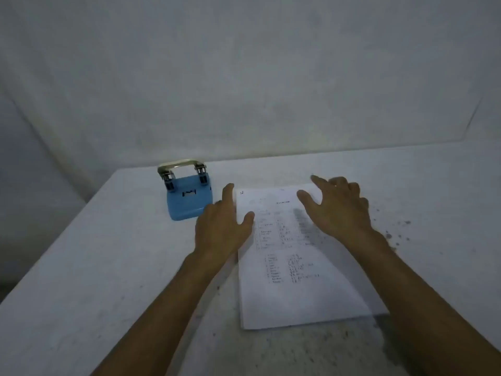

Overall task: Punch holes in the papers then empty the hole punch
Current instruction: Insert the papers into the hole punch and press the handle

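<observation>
Both hands spread, holding nothing: left hand (221,226) at papers' (295,280) left edge, right hand (339,210) over their top right; hole punch (187,198) just left, table (81,267) bare toward left edge.

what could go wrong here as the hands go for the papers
1. The papers look like a loose stack; with both hands open, the left hand at one edge and the right hand over the top, sheets may fan out and punch unevenly.
2. The hole punch sits just beside the left hand and could get knocked.
</observation>
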